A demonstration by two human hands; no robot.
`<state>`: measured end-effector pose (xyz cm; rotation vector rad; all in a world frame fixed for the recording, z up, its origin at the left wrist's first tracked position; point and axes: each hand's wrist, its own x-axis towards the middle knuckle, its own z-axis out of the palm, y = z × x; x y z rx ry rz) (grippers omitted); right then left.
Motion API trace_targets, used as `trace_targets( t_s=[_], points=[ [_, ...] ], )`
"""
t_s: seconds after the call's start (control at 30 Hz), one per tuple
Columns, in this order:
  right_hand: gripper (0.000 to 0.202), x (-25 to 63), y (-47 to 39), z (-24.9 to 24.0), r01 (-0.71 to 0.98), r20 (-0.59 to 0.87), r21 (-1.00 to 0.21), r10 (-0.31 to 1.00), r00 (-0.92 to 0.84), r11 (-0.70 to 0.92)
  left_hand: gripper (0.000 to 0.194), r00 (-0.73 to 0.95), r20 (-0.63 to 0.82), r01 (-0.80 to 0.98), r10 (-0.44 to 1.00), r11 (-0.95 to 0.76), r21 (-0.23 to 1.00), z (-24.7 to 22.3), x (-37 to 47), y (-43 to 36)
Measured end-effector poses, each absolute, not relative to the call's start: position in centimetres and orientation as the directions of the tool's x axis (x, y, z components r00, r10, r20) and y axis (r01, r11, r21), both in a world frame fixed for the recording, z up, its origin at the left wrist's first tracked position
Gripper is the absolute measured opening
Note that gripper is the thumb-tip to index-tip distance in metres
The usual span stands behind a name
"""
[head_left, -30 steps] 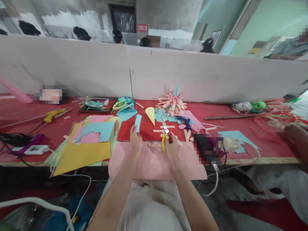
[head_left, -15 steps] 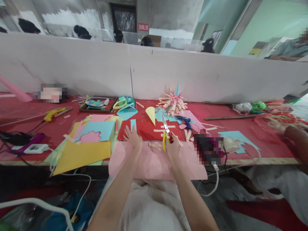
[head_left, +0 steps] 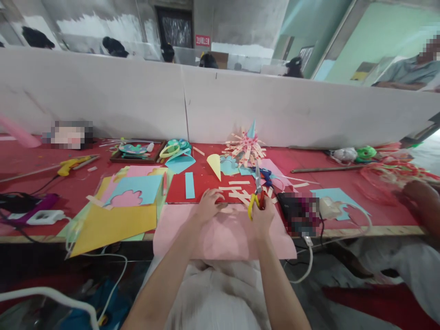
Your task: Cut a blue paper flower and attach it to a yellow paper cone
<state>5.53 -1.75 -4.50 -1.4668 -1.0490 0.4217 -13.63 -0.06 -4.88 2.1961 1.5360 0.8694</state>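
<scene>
My right hand (head_left: 263, 217) grips a pair of scissors (head_left: 258, 179) with yellow and red handles, the blades pointing away from me. My left hand (head_left: 209, 205) is low over the near edge of the red mat (head_left: 177, 188), fingers apart and slightly bent. Just beyond its fingertips lie several cut strips of pale paper (head_left: 239, 183); whether it touches one I cannot tell. A blue paper strip (head_left: 189, 185) rests flat to its left. Beneath both forearms a pink sheet (head_left: 220, 240) hangs over the table edge. A yellow paper cone (head_left: 214, 166) lies farther back.
Coloured paper sheets (head_left: 127, 224) are stacked at left, near a yellow glue gun (head_left: 73, 164). A spiky paper piece with a blue cone (head_left: 248, 144) stands at the back, by a blue glue gun (head_left: 265, 176). Right of my hand are a dark blurred device and cables. Another person's arm (head_left: 421, 206) rests far right.
My left hand has left the blue strip and moved right, to the pale strips. My right hand has shifted right with the scissors, whose blades now point straighter away.
</scene>
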Motion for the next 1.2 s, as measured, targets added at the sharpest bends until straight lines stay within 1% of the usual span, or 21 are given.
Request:
trace_targets(
  t_s=[0.07, 0.13, 0.2, 0.4, 0.6, 0.7, 0.77, 0.83, 0.93, 1.0, 1.07, 1.17, 1.2],
  points=[
    [0.031, 6.5, -1.4, -4.8, 0.323, 0.258, -0.943, 0.784, 0.565, 0.078, 0.018, 0.336, 0.262, 0.73, 0.905, -0.426, 0.535, -5.0, -13.7, -0.1],
    [0.034, 7.2, -1.0, -5.1, 0.276, 0.184, -0.961, 0.774, 0.606, 0.012, 0.015, 0.429, 0.217, 0.72, 0.877, -0.477, 0.504, -5.1, -13.7, -0.1],
    [0.036, 7.5, -0.8, -5.3, 0.256, 0.139, -0.966, 0.773, 0.619, -0.031, 0.01, 0.455, 0.189, 0.714, 0.87, -0.484, 0.507, -5.0, -13.7, -0.1],
    [0.037, 7.2, -1.0, -5.4, 0.292, 0.158, -0.956, 0.798, 0.582, -0.023, 0.011, 0.35, 0.154, 0.703, 0.924, -0.367, 0.609, -4.4, -13.3, -0.3],
    [0.043, 7.7, -0.8, -5.9, 0.129, 0.099, -0.992, 0.74, 0.666, 0.017, 0.01, 0.35, 0.194, 0.664, 0.917, -0.388, 0.639, -4.7, -13.1, 0.3],
    [0.043, 7.9, -0.7, -6.2, 0.106, 0.102, -0.994, 0.725, 0.682, 0.04, 0.009, 0.36, 0.194, 0.684, 0.913, -0.399, 0.61, -4.7, -12.1, 1.1],
    [0.043, 7.8, -0.7, -6.1, 0.118, 0.11, -0.992, 0.746, 0.657, 0.042, 0.009, 0.387, 0.202, 0.698, 0.899, -0.43, 0.572, -4.3, -10.9, 1.9],
    [0.042, 7.6, -0.8, -5.8, 0.15, 0.121, -0.988, 0.767, 0.63, 0.032, 0.008, 0.392, 0.22, 0.694, 0.893, -0.445, 0.566, -3.7, -9.5, 2.8],
    [0.04, 7.4, -0.9, -5.5, 0.18, 0.13, -0.983, 0.779, 0.613, 0.023, 0.009, 0.409, 0.175, 0.705, 0.896, -0.431, 0.563, -3.0, -7.5, 4.4],
    [0.038, 7.4, -0.9, -5.3, 0.175, 0.134, -0.984, 0.78, 0.612, 0.031, 0.012, 0.409, 0.134, 0.748, 0.903, -0.416, 0.518, -2.9, -6.5, 5.3],
    [0.036, 7.4, -1.0, -5.2, 0.182, 0.143, -0.983, 0.778, 0.611, 0.038, 0.013, 0.392, 0.133, 0.771, 0.91, -0.404, 0.492, -2.9, -5.8, 5.9],
    [0.034, 7.4, -1.0, -5.0, 0.219, 0.154, -0.975, 0.786, 0.599, 0.025, 0.01, 0.332, 0.171, 0.802, 0.927, -0.374, 0.466, -2.9, -5.4, 6.4],
    [0.035, 7.4, -1.0, -5.0, 0.238, 0.158, -0.971, 0.796, 0.585, 0.017, 0.012, 0.308, 0.195, 0.813, 0.931, -0.364, 0.454, -2.8, -5.5, 6.4]
  ],
)
